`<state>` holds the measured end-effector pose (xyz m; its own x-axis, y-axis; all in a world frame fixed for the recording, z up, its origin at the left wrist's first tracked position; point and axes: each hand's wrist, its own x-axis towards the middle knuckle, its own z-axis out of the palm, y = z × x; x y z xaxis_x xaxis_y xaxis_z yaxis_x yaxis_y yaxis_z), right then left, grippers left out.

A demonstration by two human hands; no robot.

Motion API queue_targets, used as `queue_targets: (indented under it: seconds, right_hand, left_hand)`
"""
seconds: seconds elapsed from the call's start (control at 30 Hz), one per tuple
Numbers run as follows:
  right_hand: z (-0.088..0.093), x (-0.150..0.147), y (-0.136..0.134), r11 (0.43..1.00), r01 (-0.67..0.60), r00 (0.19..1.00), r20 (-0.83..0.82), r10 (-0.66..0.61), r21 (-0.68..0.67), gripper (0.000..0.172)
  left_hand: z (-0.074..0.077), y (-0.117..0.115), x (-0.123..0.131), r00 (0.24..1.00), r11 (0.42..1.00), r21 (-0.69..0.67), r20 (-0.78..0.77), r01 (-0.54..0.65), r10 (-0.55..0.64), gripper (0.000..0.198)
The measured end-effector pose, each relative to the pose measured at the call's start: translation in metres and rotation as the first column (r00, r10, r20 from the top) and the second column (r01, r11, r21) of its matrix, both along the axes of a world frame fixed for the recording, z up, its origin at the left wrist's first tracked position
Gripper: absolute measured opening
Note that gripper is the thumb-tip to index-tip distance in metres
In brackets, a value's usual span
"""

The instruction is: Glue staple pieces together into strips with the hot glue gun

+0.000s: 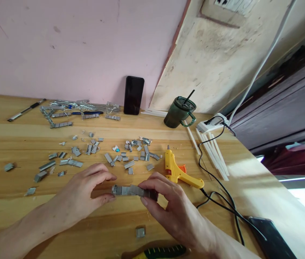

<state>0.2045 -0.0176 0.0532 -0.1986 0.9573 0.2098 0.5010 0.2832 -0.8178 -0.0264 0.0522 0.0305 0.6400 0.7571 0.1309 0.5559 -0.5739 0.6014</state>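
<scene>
A narrow strip of joined grey metal pieces (pixel 127 190) lies level between my hands, low in the middle of the head view. My right hand (pixel 172 207) pinches its right part between thumb and fingers. At the strip's left end is my left hand (pixel 87 190), its thumb and fingers apart with a gap between them. Just beyond my hands, many small grey metal pieces (pixel 129 164) are scattered over the wooden table (pixel 12 205). One more small grey piece (pixel 140 232) lies nearer, below the strip.
A yellow glue gun (pixel 182 174) with a black cable lies to the right. Behind stand a dark phone (pixel 133 95) and a green mug (pixel 179 111). White sticks (pixel 213 154) lie near a power strip (pixel 213 123). A green-black handle (pixel 165 251) is at the bottom edge.
</scene>
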Motion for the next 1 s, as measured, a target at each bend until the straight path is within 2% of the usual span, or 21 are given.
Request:
queue_targets:
  seconds: [0.1, 0.37, 0.73, 1.0]
  right_hand:
    - [0.003, -0.008, 0.003, 0.995, -0.037, 0.997, 0.072, 0.030, 0.096, 0.015]
    - [0.002, -0.018, 0.009, 0.987, -0.102, 0.986, 0.147, 0.083, 0.125, 0.015]
    - [0.000, -0.019, 0.009, 0.988, -0.097, 0.979, 0.188, 0.072, 0.124, 0.016]
    - [-0.004, -0.019, 0.008, 0.992, -0.103, 0.976, 0.202, 0.087, 0.070, 0.015]
  left_hand:
    - [0.003, -0.004, 0.000, 0.999, 1.000, 0.004, 0.051, 0.017, -0.017, 0.021]
    - [0.010, -0.007, 0.005, 0.989, 0.999, 0.018, 0.145, 0.035, -0.038, 0.023]
    - [0.010, -0.010, 0.006, 0.981, 0.999, -0.001, 0.188, 0.043, -0.042, 0.017]
    - [0.010, -0.008, 0.008, 0.975, 0.998, 0.054, 0.216, 0.040, -0.051, 0.006]
